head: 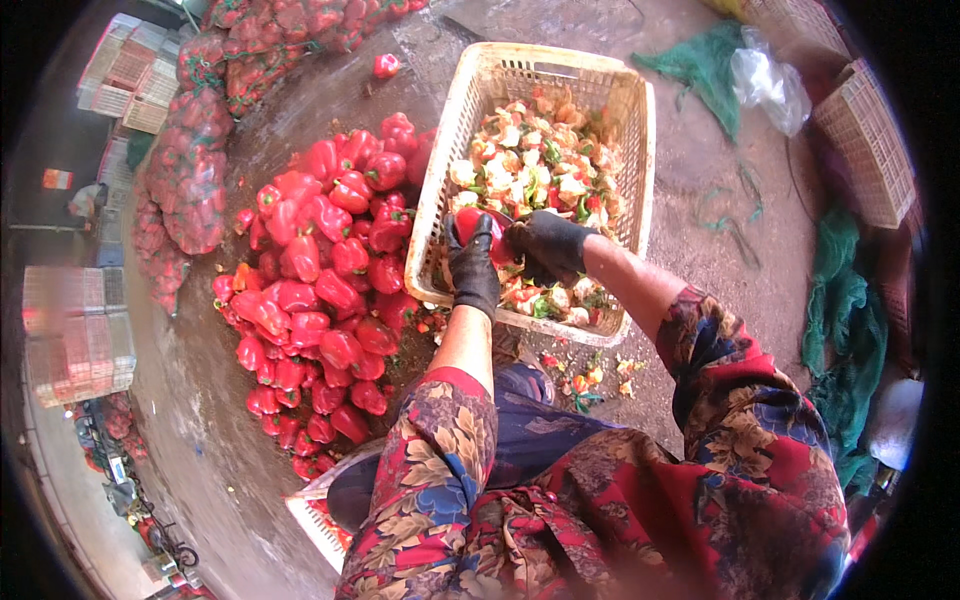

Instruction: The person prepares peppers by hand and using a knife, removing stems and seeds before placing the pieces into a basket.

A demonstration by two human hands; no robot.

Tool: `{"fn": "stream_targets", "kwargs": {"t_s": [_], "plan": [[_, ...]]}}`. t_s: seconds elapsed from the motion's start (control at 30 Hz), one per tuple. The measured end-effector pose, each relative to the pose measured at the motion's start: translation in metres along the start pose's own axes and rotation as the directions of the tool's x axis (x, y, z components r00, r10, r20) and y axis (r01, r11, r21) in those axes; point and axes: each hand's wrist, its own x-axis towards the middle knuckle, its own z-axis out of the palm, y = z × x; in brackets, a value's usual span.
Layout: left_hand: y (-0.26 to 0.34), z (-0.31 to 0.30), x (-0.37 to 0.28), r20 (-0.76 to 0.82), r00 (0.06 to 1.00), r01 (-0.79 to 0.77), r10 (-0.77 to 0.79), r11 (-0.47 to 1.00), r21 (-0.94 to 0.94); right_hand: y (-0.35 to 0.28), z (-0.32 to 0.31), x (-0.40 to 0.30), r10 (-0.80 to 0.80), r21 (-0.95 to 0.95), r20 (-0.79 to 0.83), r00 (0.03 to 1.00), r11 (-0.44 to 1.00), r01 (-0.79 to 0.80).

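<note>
Both hands wear dark gloves and work over a cream plastic crate point(643, 187) of pepper cores and stem scraps point(555, 157). My left hand point(472, 266) is closed around a red bell pepper point(469, 223). Close beside it, my right hand point(546, 246) is curled against the pepper; a short piece of a dark, thin tool shows between them, most of it hidden by the fingers. Left of the crate lies a large heap of whole red bell peppers point(307, 259) on the ground.
Net sacks of red peppers point(196, 172) line the upper left. One loose pepper point(386, 66) lies above the heap. Green netting point(844, 322) and a plastic basket point(866, 142) stand at right. Another crate point(311, 517) is partly hidden by my left leg. Stacked crates point(79, 322) are far left.
</note>
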Motion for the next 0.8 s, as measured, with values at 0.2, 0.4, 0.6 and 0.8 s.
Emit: {"fn": "stream_targets", "kwargs": {"t_s": [0.2, 0.4, 0.6, 0.8], "plan": [[-0.055, -0.053, 0.076, 0.101, 0.980, 0.196, -0.171, 0.921, -0.337, 0.016, 0.049, -0.008, -0.360, -0.330, -0.032, 0.932, 0.884, 0.330], [-0.057, -0.009, 0.057, 0.068, 0.943, 0.332, -0.325, 0.930, -0.158, 0.085, 0.047, 0.019, -0.584, -0.592, -0.263, 0.768, 0.726, 0.349], [-0.092, -0.047, 0.089, 0.183, 0.971, 0.185, -0.151, 0.966, -0.182, 0.060, 0.054, 0.024, -0.601, -0.676, -0.151, 0.785, 0.643, 0.362], [-0.026, -0.017, 0.036, 0.070, 0.937, 0.348, -0.341, 0.911, -0.221, 0.060, 0.035, -0.004, -0.323, 0.033, -0.108, 0.940, 0.944, 0.329]]}}
